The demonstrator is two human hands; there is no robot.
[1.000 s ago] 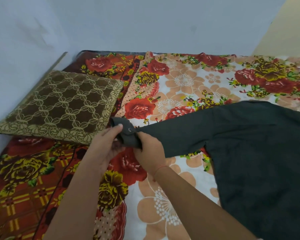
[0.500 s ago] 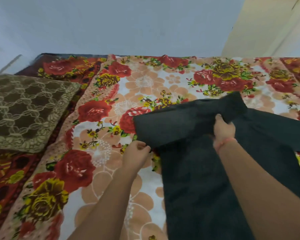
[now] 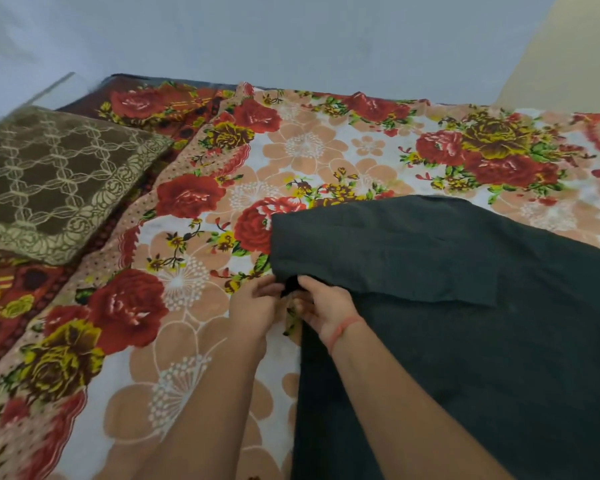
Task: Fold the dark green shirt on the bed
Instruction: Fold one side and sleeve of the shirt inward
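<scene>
shirt [image 3: 482, 358] cropped right, fingers [image 3: 273, 289] seemingly under fabric

Soft, even, fairly dim indoor light with faint shadows; slight motion blur throughout, wide-angle bending at the edges.

On floral-print bedsheet [image 3: 326, 150]: dark green fabric shirt [image 3: 465, 323] at right, brown patterned square cushion [image 3: 56, 174] far left, well apart. Left hand [image 3: 253, 306], right hand [image 3: 326, 306] at shirt's left edge.

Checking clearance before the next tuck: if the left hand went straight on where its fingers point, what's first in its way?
The left hand would meet the folded corner of the dark green shirt, seemingly right at its fingertips.
</scene>
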